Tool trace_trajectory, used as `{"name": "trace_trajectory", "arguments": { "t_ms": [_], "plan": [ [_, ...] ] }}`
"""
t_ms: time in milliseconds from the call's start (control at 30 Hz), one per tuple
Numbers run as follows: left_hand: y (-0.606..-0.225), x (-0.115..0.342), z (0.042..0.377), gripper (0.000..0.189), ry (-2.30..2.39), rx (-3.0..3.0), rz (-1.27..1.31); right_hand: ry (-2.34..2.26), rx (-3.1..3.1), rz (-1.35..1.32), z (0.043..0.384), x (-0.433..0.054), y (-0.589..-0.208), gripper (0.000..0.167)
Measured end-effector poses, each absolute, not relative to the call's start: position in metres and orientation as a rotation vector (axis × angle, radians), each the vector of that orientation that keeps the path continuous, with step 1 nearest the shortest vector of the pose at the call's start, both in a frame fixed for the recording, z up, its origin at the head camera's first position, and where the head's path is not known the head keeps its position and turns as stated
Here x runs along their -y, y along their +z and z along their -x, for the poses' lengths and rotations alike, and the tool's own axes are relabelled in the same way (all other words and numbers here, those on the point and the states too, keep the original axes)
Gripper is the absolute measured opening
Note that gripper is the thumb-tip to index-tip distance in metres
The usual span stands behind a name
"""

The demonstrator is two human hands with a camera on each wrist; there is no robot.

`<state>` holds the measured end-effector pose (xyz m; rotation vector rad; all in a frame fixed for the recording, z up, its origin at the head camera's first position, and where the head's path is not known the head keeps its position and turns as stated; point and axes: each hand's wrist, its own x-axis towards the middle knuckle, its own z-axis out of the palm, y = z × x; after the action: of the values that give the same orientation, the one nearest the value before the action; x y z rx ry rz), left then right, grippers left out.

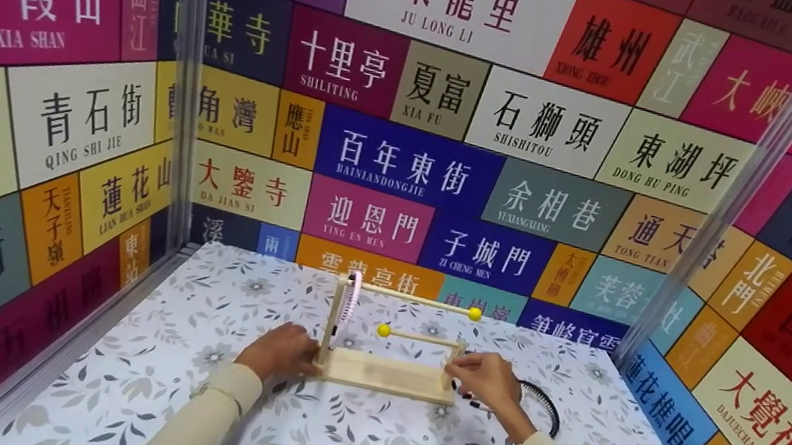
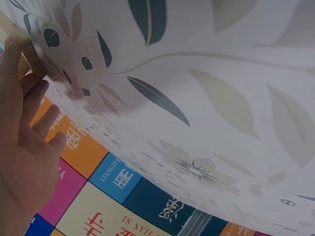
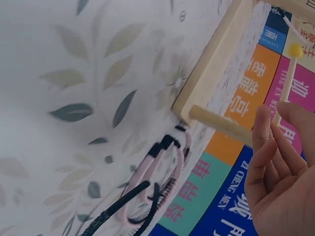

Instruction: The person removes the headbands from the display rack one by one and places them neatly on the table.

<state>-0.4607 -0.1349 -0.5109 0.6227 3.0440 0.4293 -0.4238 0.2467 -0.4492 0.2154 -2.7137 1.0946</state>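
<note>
A pale wooden rack stands on the table, with a tall post at its left end and a short post at its right. Each post carries a horizontal rod tipped with a yellow ball. From the upper rod, close to the tall post, hangs a pink headband. My left hand grips the rack's left end near the base; its fingertips are partly hidden. With thumb and fingers, my right hand pinches the top of the short post, where the lower rod begins.
Beside my right hand, a black toothed headband and pink headbands with black ends lie on the table. A white leaf-patterned cloth covers the tabletop. Panels with colourful printed signs enclose the table's back and sides, with metal corner posts.
</note>
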Motion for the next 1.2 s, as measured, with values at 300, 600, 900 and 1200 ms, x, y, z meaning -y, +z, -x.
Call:
{"name": "trace_trajectory", "arguments": {
  "t_ms": [300,600,900,1200],
  "plan": [
    [-0.511,0.133,0.46,0.031,0.453,-3.015,-0.554,1.177,2.698,-0.377,0.431,-0.209,-0.444,0.021],
    [-0.512,0.133,0.459,0.028,0.467,-3.005,-0.562,1.194,2.648,-0.521,0.431,-0.169,-0.444,0.023],
    [-0.512,0.134,0.46,0.023,0.487,-3.017,-0.57,1.244,2.628,-0.64,0.43,-0.134,-0.438,0.027],
    [-0.508,0.133,0.456,0.024,0.461,-3.038,-0.597,1.241,2.647,-0.608,0.431,-0.117,-0.437,0.025]
  ]
}}
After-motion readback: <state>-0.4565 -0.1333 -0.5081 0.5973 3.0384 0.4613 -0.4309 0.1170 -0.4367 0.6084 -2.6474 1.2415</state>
